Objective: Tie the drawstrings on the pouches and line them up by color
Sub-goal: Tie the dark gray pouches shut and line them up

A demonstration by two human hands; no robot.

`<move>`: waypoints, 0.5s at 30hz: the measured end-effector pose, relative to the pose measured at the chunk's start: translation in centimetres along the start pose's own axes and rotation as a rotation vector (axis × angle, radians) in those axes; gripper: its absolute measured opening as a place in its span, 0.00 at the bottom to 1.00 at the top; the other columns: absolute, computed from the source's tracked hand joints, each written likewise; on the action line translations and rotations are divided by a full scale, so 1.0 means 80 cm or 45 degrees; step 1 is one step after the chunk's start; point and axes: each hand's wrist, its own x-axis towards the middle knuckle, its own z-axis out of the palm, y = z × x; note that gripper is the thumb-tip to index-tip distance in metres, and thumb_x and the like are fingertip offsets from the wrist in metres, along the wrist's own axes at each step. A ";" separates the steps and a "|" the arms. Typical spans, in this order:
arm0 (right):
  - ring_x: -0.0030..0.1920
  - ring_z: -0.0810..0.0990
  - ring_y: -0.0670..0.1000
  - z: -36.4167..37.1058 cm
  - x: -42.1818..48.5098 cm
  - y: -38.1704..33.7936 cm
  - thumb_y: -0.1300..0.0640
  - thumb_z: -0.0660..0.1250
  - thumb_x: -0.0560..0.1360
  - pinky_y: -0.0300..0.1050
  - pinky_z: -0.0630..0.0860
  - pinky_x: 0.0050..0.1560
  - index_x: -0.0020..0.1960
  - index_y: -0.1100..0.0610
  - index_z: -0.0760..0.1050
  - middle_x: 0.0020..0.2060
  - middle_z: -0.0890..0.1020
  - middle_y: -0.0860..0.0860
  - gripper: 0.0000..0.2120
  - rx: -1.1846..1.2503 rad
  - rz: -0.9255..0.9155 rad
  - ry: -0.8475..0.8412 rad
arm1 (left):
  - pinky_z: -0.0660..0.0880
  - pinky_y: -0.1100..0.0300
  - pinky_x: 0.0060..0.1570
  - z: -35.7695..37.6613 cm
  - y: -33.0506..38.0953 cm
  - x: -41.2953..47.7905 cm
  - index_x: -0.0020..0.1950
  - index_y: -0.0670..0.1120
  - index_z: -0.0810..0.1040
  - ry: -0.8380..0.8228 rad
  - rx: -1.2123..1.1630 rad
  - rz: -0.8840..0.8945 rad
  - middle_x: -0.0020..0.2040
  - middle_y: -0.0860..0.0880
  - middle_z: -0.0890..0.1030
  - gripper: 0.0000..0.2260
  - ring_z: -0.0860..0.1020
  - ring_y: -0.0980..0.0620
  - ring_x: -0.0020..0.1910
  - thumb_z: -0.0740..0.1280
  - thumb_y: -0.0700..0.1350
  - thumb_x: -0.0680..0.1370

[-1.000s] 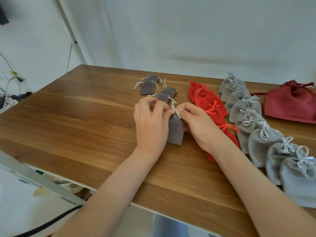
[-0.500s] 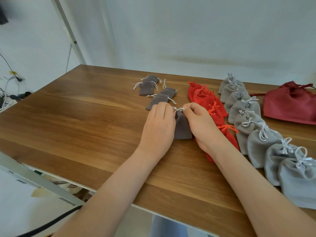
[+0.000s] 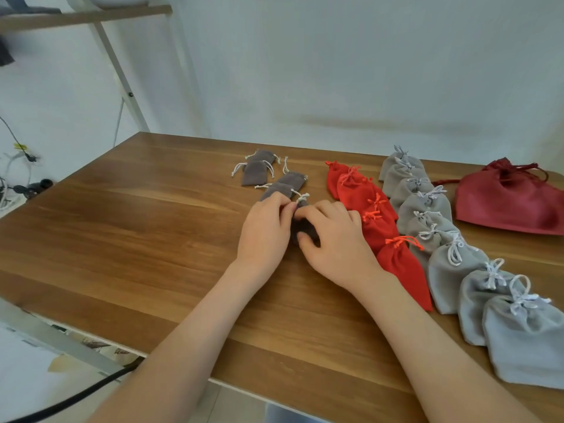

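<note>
The left hand [image 3: 264,239] pinches the neck of a small dark grey velvet pouch [image 3: 305,229] near its white drawstring [image 3: 302,196]. The right hand [image 3: 337,244] curls around the pouch body, just left of the row of red fabric pouches [image 3: 378,227].

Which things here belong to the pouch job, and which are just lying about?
Job: dark grey pouch held by left hand and right hand; loose dark grey pouches; red pouches; light grey pouches.
Lying about: dark red bag; shelf frame; cables.
</note>
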 end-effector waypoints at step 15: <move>0.52 0.72 0.58 0.017 0.003 0.009 0.60 0.64 0.73 0.54 0.71 0.52 0.56 0.58 0.77 0.50 0.77 0.55 0.12 -0.014 0.091 -0.106 | 0.71 0.52 0.37 0.008 -0.021 0.006 0.42 0.41 0.76 0.079 0.542 0.155 0.38 0.43 0.78 0.07 0.76 0.43 0.39 0.65 0.43 0.77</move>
